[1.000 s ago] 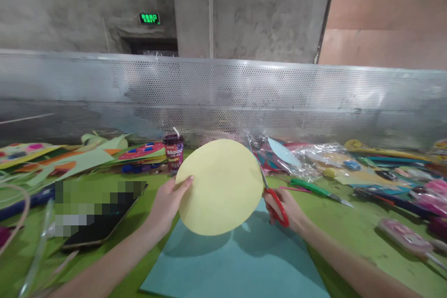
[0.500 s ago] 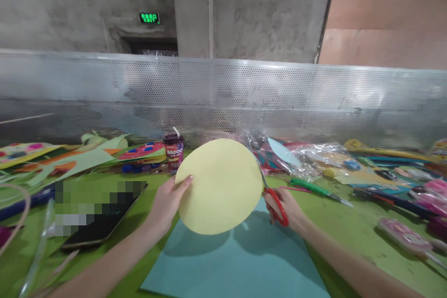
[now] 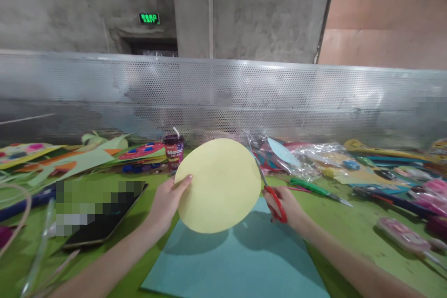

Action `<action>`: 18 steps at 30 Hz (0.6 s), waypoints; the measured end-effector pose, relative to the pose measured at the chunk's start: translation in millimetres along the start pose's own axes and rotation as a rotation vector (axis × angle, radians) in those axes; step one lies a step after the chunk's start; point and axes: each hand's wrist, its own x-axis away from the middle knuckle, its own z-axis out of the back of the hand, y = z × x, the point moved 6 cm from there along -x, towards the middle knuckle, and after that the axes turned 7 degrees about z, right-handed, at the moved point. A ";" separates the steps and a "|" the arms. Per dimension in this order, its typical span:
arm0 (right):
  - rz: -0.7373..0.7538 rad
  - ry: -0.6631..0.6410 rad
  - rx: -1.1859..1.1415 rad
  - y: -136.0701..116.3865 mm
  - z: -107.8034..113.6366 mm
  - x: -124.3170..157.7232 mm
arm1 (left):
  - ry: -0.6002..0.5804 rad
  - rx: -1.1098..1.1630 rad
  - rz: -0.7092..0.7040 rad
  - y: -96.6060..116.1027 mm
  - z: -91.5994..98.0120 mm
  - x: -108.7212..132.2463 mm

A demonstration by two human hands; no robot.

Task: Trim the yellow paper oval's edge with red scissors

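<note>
A round piece of pale yellow paper (image 3: 220, 186) is held up above the table, its left edge pinched by my left hand (image 3: 169, 202), thumb in front and fingers mostly behind. My right hand (image 3: 286, 207) grips red-handled scissors (image 3: 278, 205) by the loops. Their blades point up and to the left along the disc's right edge and are partly hidden by it. Below both hands a light blue sheet of paper (image 3: 230, 265) lies flat, with shadows of hands and disc on it.
A purple drink cup (image 3: 173, 152) with a straw stands behind my left hand. On the left lies a black phone (image 3: 108, 219). A green-handled craft knife (image 3: 314, 188), blade bare, rests at right. Paper scraps (image 3: 73, 163) and plastic bags (image 3: 307, 158) line the perforated metal screen (image 3: 279, 88).
Almost nothing differs. The yellow disc and the scissors have shifted very slightly to the left; both hands keep their hold.
</note>
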 end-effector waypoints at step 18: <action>0.098 -0.066 -0.014 -7.0 1.5 2.0 | -0.021 -0.063 0.025 -3.0 -1.2 -0.5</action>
